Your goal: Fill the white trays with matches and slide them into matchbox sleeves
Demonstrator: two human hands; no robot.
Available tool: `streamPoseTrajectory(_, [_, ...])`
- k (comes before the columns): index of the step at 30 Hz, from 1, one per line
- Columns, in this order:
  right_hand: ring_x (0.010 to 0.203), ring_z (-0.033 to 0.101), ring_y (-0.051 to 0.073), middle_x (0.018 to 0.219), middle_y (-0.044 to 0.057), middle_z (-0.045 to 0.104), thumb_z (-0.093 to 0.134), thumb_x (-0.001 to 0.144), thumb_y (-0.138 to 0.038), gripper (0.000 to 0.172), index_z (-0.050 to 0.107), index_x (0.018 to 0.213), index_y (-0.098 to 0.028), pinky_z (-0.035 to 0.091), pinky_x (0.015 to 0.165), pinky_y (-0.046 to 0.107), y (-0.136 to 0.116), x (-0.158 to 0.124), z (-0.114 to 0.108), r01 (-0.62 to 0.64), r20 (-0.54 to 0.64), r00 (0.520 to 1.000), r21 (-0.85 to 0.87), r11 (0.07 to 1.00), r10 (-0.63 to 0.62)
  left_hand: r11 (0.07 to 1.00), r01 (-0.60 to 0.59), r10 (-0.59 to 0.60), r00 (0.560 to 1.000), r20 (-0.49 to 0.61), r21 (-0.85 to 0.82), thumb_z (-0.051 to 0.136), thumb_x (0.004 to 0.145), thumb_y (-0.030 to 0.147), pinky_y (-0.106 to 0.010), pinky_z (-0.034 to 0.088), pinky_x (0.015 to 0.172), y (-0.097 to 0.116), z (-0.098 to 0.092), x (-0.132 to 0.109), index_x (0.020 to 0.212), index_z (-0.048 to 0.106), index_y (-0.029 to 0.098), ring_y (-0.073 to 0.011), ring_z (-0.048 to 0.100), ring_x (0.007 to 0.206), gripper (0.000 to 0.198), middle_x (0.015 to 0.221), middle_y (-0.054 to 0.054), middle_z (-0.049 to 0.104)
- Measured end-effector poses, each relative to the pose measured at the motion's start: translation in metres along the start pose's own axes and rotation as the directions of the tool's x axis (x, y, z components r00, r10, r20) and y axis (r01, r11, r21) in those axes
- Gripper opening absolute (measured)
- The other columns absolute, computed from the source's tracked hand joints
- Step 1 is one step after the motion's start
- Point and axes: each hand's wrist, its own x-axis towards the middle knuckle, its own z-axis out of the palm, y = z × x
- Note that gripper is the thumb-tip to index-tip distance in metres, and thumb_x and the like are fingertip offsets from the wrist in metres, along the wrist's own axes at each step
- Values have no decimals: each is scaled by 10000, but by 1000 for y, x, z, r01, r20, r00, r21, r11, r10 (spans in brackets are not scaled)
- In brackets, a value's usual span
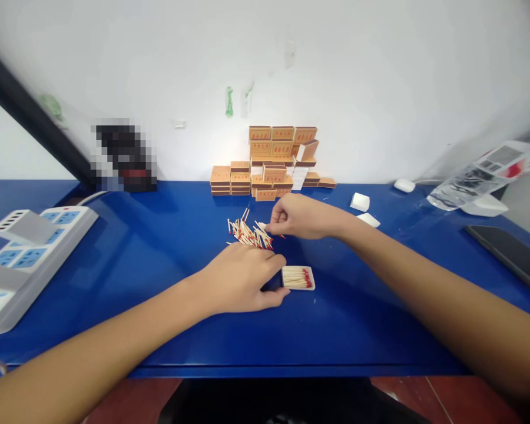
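Observation:
A small white matchbox tray [310, 287] lies on the blue table, holding a layer of matches [295, 278] with red heads to the right. The thumb and forefinger of my left hand [242, 277] close on the tray's left end, at its two corners. Behind that hand, a loose heap of matches [247, 231] points in many directions, its near edge partly hidden by my knuckles. My right hand [298, 217] is pinched at the right side of the heap. Its fingertips meet the matches, but what is between them is hidden.
Stacked orange matchboxes [271, 150] stand against the wall behind the heap. On the left sits a power strip [66, 238] with plugs. To the right are small white pieces [360, 202], a tilted clear bottle [468, 176] and a black phone [510, 250].

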Motion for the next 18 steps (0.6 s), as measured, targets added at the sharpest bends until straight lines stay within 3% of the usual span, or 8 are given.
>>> streamPoseTrajectory(5, [545, 463, 112, 612, -23, 585, 697, 866, -369, 196, 707, 765, -201, 333, 509, 280, 27, -28, -13, 122, -14, 993, 64, 990, -121, 996, 89, -89, 996, -21, -22, 636, 926, 475, -325, 453, 583, -4, 1, 2, 1064, 733, 195, -223, 720, 723, 326, 865, -47, 767])
streamPoseTrajectory(9, [560, 479, 122, 634, -23, 585, 691, 895, -396, 212, 711, 783, -217, 349, 529, 283, 37, -50, -12, 162, -55, 986, 48, 986, -159, 989, 145, -145, 989, -6, -21, 640, 919, 473, -317, 427, 567, -6, -1, 4, 1048, 733, 204, -207, 684, 663, 313, 805, -31, 744])
streamPoseTrajectory(15, [639, 558, 143, 796, -1, 672, 752, 880, -270, 109, 676, 819, -221, 358, 599, 296, 18, -72, 9, 251, -8, 967, -151, 956, -255, 984, 164, -162, 986, 23, -69, 654, 912, 439, -310, 432, 571, -6, -4, 6, 1052, 737, 192, -187, 658, 628, 296, 757, -17, 717])
streamPoseTrajectory(18, [670, 590, 163, 853, 33, 689, 724, 922, -243, 148, 654, 796, -208, 356, 621, 312, 11, -76, 16, 267, 14, 962, -250, 931, -272, 985, 157, -157, 988, 9, -71, 664, 910, 433, -311, 441, 574, -6, -3, 5, 1067, 740, 183, -185, 660, 627, 306, 745, -15, 713])
